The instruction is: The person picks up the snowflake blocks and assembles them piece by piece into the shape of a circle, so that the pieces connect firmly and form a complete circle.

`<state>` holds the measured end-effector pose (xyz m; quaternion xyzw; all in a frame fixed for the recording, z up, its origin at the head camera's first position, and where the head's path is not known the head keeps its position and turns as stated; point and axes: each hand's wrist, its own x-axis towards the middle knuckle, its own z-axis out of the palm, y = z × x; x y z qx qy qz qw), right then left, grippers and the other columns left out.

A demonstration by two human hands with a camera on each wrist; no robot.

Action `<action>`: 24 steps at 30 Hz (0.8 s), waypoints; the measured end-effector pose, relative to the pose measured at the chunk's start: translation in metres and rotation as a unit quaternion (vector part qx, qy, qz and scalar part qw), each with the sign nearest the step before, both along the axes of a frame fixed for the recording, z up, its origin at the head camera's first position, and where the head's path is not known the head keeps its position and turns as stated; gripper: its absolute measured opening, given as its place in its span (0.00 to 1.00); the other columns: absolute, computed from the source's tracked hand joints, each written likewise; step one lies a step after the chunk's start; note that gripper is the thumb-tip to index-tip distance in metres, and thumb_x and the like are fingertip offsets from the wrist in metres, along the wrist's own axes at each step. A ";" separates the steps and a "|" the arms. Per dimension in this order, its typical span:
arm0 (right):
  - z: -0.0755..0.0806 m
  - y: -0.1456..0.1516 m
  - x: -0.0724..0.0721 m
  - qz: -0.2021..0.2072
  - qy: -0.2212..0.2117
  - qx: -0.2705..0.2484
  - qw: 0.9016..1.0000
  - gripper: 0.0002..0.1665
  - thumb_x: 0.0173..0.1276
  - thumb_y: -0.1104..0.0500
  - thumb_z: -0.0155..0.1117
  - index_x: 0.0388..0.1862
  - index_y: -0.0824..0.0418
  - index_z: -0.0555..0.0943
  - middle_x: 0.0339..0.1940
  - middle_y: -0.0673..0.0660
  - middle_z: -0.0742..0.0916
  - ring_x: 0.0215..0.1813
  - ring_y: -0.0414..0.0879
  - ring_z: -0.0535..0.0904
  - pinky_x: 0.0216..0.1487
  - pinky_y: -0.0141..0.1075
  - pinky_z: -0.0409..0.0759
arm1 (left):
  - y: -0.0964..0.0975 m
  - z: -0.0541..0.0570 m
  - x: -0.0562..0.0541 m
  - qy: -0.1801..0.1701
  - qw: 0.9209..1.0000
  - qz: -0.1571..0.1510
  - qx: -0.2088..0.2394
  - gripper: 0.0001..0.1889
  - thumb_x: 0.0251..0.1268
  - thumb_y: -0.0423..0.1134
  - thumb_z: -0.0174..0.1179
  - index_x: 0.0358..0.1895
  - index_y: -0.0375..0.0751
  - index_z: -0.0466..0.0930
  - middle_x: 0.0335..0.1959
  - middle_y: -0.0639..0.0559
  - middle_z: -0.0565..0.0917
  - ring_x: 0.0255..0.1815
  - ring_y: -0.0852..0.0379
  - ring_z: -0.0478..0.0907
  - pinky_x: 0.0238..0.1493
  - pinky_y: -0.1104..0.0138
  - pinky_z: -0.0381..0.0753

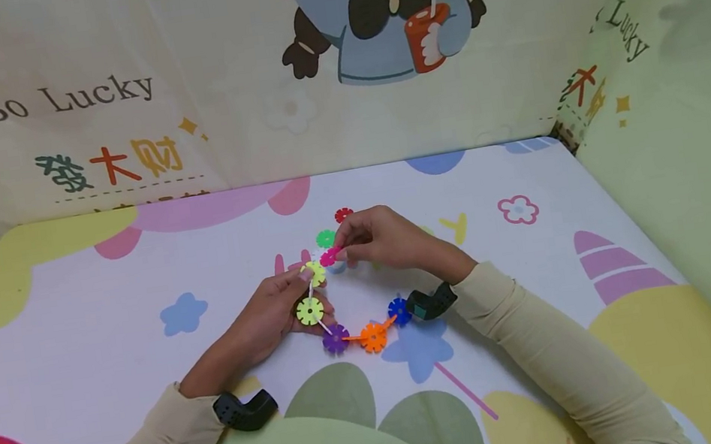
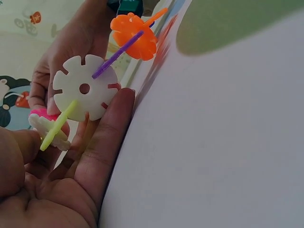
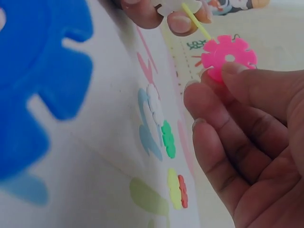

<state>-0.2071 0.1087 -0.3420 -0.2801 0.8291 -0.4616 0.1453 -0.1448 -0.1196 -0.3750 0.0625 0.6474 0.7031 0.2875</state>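
Beneath both my hands spreads the tabletop (image 1: 88, 358), its printed cover flat and smooth-looking. The chain (image 1: 310, 312) curves from my left grip (image 1: 275, 305) back toward me, then round to its blue disc (image 1: 398, 311), below my right grip (image 1: 385, 239). I'm pinching the chain near its far end with my left; my right pinches the pink disc (image 3: 218, 54) just beside it. I'd call the linking well along: blue through orange (image 1: 373, 338), purple (image 1: 336, 339) and white (image 2: 99, 103) to yellow-green is joined, though I can't tell whether the pink is fully seated. The two chain ends stand apart. Loose green (image 1: 326, 238), red (image 1: 344, 214), yellow (image 3: 174, 187) and white discs lie around and past my right fingertips, seemingly left to add. All look like thin plastic rounds, notched at the rim; some show a small centre hole.
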 end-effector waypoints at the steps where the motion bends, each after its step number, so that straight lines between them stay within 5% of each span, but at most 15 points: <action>1: 0.000 0.000 0.000 0.003 0.000 -0.002 1.000 0.04 0.66 0.67 0.67 0.39 0.63 0.82 0.33 0.55 0.87 0.34 0.47 0.84 0.30 0.35 0.78 | 0.000 0.000 0.000 0.000 1.000 0.000 0.000 0.24 0.80 0.48 0.43 0.58 0.26 0.68 0.39 0.36 0.82 0.38 0.45 0.85 0.44 0.51 0.83; 6: 0.001 -0.005 0.001 0.019 0.005 0.004 1.000 0.05 0.66 0.67 0.67 0.41 0.64 0.84 0.34 0.54 0.88 0.34 0.45 0.84 0.38 0.35 0.82 | -0.003 -0.001 0.001 0.005 1.000 0.002 -0.002 0.24 0.80 0.48 0.42 0.57 0.25 0.69 0.38 0.35 0.82 0.37 0.45 0.85 0.43 0.51 0.84; 24: 0.001 -0.006 0.006 0.031 0.055 0.024 0.998 0.04 0.65 0.67 0.67 0.36 0.63 0.87 0.26 0.50 0.87 0.31 0.45 0.81 0.32 0.33 0.79 | -0.004 -0.001 0.001 0.028 0.999 -0.019 -0.006 0.24 0.79 0.47 0.44 0.51 0.23 0.70 0.34 0.37 0.82 0.33 0.47 0.85 0.41 0.52 0.84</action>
